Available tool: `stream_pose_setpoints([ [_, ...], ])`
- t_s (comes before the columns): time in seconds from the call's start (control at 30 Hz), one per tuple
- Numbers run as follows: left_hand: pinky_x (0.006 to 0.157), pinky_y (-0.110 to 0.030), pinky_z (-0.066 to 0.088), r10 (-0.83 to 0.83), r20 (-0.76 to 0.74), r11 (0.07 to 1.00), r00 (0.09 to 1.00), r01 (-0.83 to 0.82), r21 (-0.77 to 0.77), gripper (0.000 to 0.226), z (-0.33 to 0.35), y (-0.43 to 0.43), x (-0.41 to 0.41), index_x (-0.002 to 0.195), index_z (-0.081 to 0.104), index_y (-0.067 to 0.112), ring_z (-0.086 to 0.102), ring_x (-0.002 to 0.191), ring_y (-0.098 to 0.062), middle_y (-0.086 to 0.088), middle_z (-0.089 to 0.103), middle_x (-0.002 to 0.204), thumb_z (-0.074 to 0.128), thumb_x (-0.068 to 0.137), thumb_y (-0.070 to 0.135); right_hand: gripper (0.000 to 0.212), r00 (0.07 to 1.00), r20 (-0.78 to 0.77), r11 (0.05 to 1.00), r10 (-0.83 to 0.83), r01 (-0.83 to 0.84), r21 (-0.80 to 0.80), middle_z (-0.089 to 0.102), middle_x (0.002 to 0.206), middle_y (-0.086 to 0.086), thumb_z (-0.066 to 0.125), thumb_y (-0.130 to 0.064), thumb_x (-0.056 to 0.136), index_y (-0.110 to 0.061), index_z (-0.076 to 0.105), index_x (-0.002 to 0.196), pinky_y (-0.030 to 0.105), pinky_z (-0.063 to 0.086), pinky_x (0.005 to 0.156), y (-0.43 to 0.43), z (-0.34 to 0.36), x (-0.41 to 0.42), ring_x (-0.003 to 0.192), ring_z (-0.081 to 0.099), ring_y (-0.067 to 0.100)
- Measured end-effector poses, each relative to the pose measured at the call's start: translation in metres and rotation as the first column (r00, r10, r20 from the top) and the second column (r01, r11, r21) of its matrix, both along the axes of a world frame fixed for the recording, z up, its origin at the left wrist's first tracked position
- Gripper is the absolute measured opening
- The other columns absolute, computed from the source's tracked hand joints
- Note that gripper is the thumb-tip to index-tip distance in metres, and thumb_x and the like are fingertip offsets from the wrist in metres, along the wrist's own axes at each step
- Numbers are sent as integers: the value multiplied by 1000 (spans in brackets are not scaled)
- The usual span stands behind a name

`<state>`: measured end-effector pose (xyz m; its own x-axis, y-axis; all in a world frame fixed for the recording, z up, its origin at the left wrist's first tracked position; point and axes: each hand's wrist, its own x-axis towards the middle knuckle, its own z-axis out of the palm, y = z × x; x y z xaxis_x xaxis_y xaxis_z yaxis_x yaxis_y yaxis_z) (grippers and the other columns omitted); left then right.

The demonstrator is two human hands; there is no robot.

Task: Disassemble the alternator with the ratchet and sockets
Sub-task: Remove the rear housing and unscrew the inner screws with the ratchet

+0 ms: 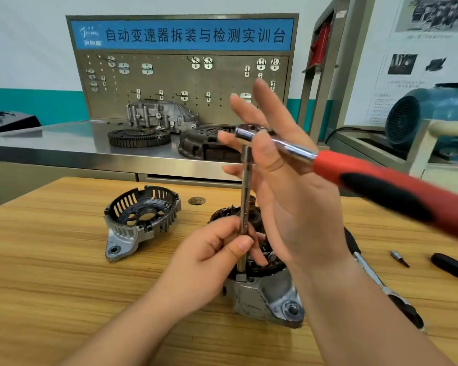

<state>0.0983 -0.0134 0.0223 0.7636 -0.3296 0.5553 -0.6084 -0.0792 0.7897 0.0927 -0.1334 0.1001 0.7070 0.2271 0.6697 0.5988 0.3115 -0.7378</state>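
Alternator body (265, 297): grey cast-metal housing, dark copper windings inside, standing on wooden table (64, 260), centre. Detached grey slotted end cover (140, 220) lies to its left, apart. Chrome extension bar (245, 180) stands vertical, lower end on housing rim. Left grip (212, 249) pinches bar low between thumb and fingers. Right grip (296, 196) spread, fingers straight, palm carrying chrome ratchet with red-black handle (381, 186) atop bar.

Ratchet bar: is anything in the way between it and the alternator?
Nothing visible. The bar runs straight down from the ratchet, its socket end already sitting on the alternator. The left hand only grips the bar's side.
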Motion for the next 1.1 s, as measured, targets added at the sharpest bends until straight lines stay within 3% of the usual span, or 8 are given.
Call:
stream_pose_setpoints([
  [0.1, 79, -28, 51, -12, 5, 1000, 1000, 12, -17, 23, 0, -1, -1, 91, 65, 12, 67, 80, -13, 0, 72, 79, 51, 88, 31, 32, 995, 14, 991, 104, -104, 82, 61, 132, 0, 44, -27, 97, -28, 52, 128, 23, 52, 80, 1, -3, 1, 107, 66, 23],
  [0.23, 81, -19, 48, -37, 35, 999, 999, 37, 19, 30, 2, -1, -3, 93, 66, 9, 66, 87, -7, 8, 71, 88, 42, 93, 28, 48, 968, -129, 962, 216, -188, 198, 73, 107, 6, 40, -50, 87, -25, 53, 125, 30, 55, 81, 2, -3, 3, 86, 71, 22],
  [0.47, 75, -31, 51, 31, 32, 1000, 999, -31, -3, 19, 2, -4, -3, 87, 64, 14, 65, 76, -18, 3, 71, 74, 54, 87, 30, 29, 997, 53, 984, 52, -60, 166, 63, 128, -5, 56, -28, 89, -33, 61, 117, 31, 49, 85, -1, -2, 3, 123, 56, 23],
  [0.6, 71, -38, 50, 20, 29, 1000, 999, -20, -18, 14, 2, -5, -5, 86, 66, 14, 63, 73, -28, 0, 71, 73, 53, 89, 20, 46, 971, -97, 954, 220, -193, 230, 71, 113, -2, 46, -47, 84, -22, 58, 120, 31, 49, 85, 0, -2, 6, 102, 67, 20],
  [0.7, 75, -28, 51, -1, 64, 999, 998, -2, 45, 26, 4, -3, -5, 91, 68, 12, 66, 82, -16, 5, 72, 85, 49, 91, 28, 55, 937, -193, 942, 291, -245, 229, 74, 99, 2, 38, -55, 84, -19, 59, 119, 28, 52, 83, -2, -4, 8, 95, 69, 19],
  [0.87, 76, -17, 49, -9, 46, 1000, 999, 9, 6, 19, 2, -1, -4, 90, 66, 11, 67, 81, -7, 6, 72, 80, 53, 88, 25, 27, 961, -81, 941, 264, -238, 240, 66, 121, -5, 50, -35, 88, -32, 68, 108, 32, 45, 90, 0, -3, 8, 115, 59, 14],
  [0.97, 76, -22, 51, -1, 10, 999, 1000, 1, -35, 12, 1, -2, -3, 91, 66, 14, 67, 78, -9, 5, 72, 76, 57, 87, 21, 28, 964, -20, 936, 264, -251, 248, 63, 125, -8, 59, -28, 81, -35, 69, 106, 34, 41, 92, 1, -2, 7, 130, 48, 21],
  [1.1, 77, -16, 49, -28, 32, 999, 999, 29, -24, 16, 2, -3, -4, 95, 66, 12, 67, 82, -5, 8, 73, 84, 54, 92, 23, 32, 950, -80, 927, 301, -272, 258, 68, 115, -6, 47, -35, 88, -24, 62, 115, 33, 44, 89, 1, -3, 8, 110, 62, 24],
])
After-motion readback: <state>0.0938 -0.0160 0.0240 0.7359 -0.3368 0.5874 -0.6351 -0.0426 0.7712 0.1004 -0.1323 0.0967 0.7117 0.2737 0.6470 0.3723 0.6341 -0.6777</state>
